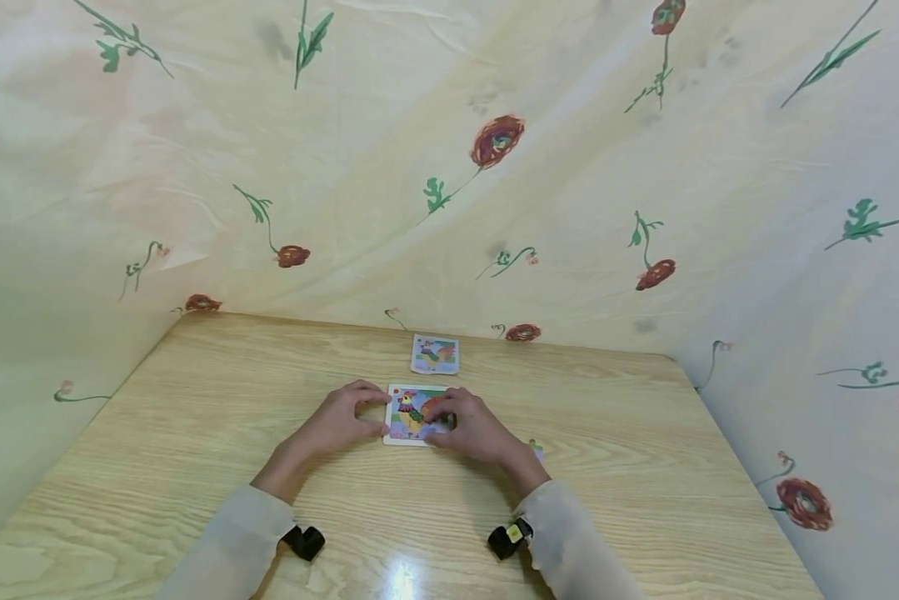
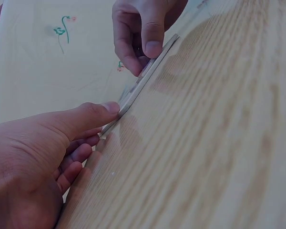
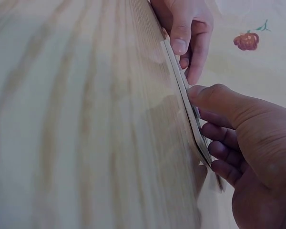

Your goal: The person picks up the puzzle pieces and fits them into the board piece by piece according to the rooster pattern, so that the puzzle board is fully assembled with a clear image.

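A jigsaw puzzle [image 1: 406,429] with a rooster picture and a white border lies flat on the wooden table. My left hand [image 1: 347,414] grips its left edge, the thumb [image 2: 109,108] at the near corner and the fingers farther along. Over the right part of the picture, my right hand [image 1: 475,425] has its thumb and curled fingers pinching a puzzle piece, mostly hidden by the fingers. From the side, in the right wrist view, the puzzle board [image 3: 181,90] shows as a thin layered edge beside the right thumb [image 3: 198,94].
Just beyond the puzzle lies a card [image 1: 435,356] with a matching rooster picture. A small colourful piece [image 1: 536,450] shows partly behind the right forearm. Flower-printed cloth [image 1: 389,167] hangs behind and beside the table [image 1: 217,400]. Both wrists wear black camera mounts.
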Demonstrator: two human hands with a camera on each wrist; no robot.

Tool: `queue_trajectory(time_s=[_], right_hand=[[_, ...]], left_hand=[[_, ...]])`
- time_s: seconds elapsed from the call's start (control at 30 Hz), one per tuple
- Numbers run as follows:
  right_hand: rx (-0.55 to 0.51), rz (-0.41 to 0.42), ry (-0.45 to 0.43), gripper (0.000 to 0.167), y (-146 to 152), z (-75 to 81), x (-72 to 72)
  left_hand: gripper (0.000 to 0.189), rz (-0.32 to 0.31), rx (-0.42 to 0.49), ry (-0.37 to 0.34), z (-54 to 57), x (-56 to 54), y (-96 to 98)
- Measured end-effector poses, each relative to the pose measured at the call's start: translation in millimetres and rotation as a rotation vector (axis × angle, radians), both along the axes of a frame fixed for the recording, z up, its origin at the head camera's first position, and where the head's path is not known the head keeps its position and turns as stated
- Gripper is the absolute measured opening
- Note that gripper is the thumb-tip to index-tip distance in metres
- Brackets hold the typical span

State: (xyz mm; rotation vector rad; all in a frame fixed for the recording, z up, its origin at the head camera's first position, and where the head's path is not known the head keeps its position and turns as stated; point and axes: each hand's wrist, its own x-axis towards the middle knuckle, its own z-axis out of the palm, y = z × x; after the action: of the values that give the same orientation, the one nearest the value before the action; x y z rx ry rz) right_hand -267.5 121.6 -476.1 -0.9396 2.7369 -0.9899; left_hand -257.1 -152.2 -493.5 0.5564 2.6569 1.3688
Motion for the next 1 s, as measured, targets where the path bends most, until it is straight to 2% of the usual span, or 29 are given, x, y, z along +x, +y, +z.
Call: queue_trajectory(time_s=[0.43,0.8,1.0], right_hand=[[-0.031,0.013,-0.009,0.017,-1,1.9,0.4],[-0.046,0.090,0.077,0.013,-10,-1.1,0.6],[-0.032,0.098,0.099,0.013,-11,-2.9,0.4]], left_hand=[[0.047,0.007,0.011,-0.016,-1.2,-0.8,0.7],[0.047,-0.003,0.007,0.004,-0.7,-1.1,0.2],[0.047,-0.006,0.003,0.006,-0.1,-0.9,-0.2]])
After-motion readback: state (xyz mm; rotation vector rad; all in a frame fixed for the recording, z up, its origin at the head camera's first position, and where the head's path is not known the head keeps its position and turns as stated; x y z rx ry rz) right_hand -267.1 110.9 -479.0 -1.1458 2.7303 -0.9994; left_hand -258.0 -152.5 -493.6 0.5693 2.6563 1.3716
